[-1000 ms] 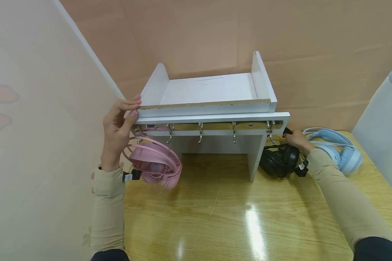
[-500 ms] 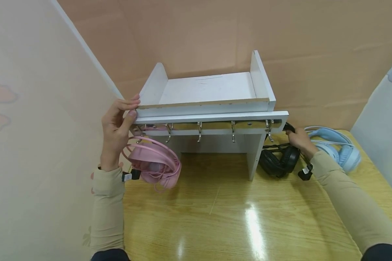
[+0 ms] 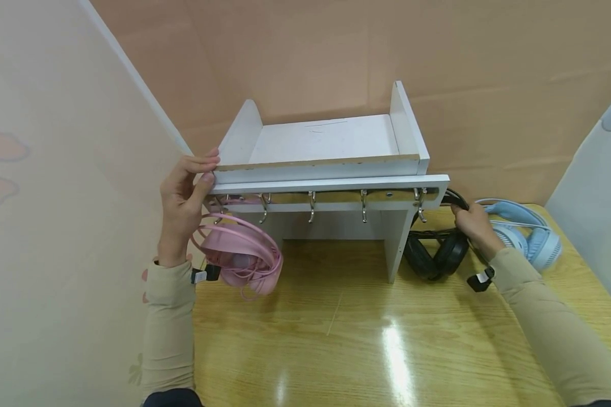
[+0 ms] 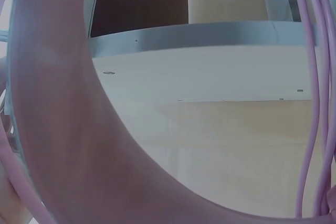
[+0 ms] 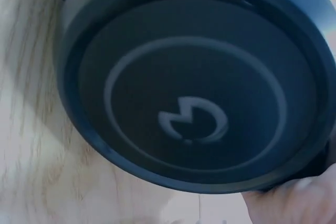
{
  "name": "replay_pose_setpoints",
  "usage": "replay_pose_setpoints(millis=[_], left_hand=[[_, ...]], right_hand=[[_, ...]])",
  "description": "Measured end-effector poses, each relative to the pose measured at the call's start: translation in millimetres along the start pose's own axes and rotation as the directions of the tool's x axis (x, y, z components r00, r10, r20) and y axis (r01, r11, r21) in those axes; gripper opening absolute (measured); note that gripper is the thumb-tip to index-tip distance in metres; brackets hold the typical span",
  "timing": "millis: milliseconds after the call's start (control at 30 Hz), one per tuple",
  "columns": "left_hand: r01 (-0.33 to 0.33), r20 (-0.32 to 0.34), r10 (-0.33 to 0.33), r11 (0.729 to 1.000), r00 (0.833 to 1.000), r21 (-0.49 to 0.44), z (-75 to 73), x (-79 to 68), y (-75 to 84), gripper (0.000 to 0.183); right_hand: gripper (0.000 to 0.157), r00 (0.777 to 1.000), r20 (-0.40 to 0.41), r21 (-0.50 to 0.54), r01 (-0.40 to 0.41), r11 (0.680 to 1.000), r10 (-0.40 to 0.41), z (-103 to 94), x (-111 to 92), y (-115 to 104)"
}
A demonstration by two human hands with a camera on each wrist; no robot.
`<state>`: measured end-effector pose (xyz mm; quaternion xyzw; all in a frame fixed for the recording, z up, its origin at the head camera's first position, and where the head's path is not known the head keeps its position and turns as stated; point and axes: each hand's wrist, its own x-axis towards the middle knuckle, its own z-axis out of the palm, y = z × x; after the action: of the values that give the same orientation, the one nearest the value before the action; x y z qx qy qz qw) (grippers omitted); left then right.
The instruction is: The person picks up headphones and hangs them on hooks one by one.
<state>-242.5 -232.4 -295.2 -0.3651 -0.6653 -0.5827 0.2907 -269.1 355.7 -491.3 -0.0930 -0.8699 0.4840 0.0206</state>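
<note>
My left hand (image 3: 180, 195) holds the left corner of a white shelf rack (image 3: 331, 183), thumb in front and fingers over the top. Below it, pink headphones (image 3: 241, 246) hang at the leftmost hook. In the left wrist view their pink band (image 4: 58, 103) fills the near left side. At the rack's right end, my right hand (image 3: 478, 226) grips black headphones (image 3: 453, 254) by the headband, the ear cups hanging low beside the rack's leg. The right wrist view shows one round black ear cup (image 5: 194, 87) close up, with a logo and ring on it.
Light blue headphones (image 3: 542, 246) lie on the wooden table (image 3: 336, 339) just right of my right hand. Several metal hooks (image 3: 364, 206) line the rack's front rail. A pale wall (image 3: 81, 226) stands close on the left, a brown one behind.
My right hand has drawn slightly right and toward me, bringing the black headband out from beside the rack; the ear cups have tilted more upright. My left hand and the pink headphones stay put.
</note>
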Motion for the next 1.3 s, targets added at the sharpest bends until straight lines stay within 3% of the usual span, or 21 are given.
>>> replay_pose_setpoints(millis=[100,233,400,533,700,967,1067,1167,1300], left_hand=[[0.001,0.002,-0.001,1.000,1.000,0.006,-0.5,-0.1,0.0,0.015],[0.003,-0.003,-0.003,1.000,1.000,0.002,-0.5,-0.9,0.5,0.015],[0.001,-0.010,-0.001,1.000,1.000,-0.007,-1.2,-1.3,1.5,0.015],[0.002,-0.002,-0.002,1.000,1.000,0.009,-2.2,-0.6,1.5,0.016],[0.000,-0.003,0.000,1.000,1.000,0.016,-2.1,-1.1,1.2,0.014],[-0.005,-0.004,0.005,1.000,1.000,0.023,-2.8,-0.6,1.2,0.014],[-0.009,-0.005,0.009,1.000,1.000,0.022,-2.9,-0.8,0.6,0.014],[-0.010,-0.004,0.010,1.000,1.000,0.023,-2.7,-1.3,-0.4,0.013],[-0.011,-0.001,0.011,1.000,1.000,0.026,-2.0,-1.4,-1.9,0.013]], right_hand=[[0.027,1.000,0.016,0.122,-0.022,0.992,0.021,-0.5,-5.9,-3.7],[0.015,0.998,0.040,0.295,-0.056,0.954,0.046,-2.6,-14.6,-9.1],[0.011,0.996,0.042,0.485,-0.088,0.870,0.077,-6.1,-23.8,-13.7],[0.019,0.998,0.012,0.578,-0.063,0.813,0.069,-7.5,-30.4,-15.1],[0.027,1.000,-0.012,0.625,-0.006,0.781,0.017,-8.7,-40.1,-15.9],[0.037,0.996,-0.085,0.615,0.071,0.785,-0.024,-8.5,-51.1,-17.2],[0.039,0.993,-0.110,0.626,0.101,0.773,-0.040,-8.7,-54.0,-16.7],[0.041,0.990,-0.123,0.651,0.133,0.747,-0.069,-9.1,-58.1,-15.7],[0.043,0.985,-0.138,0.715,0.171,0.678,-0.103,-9.8,-64.9,-16.3]])
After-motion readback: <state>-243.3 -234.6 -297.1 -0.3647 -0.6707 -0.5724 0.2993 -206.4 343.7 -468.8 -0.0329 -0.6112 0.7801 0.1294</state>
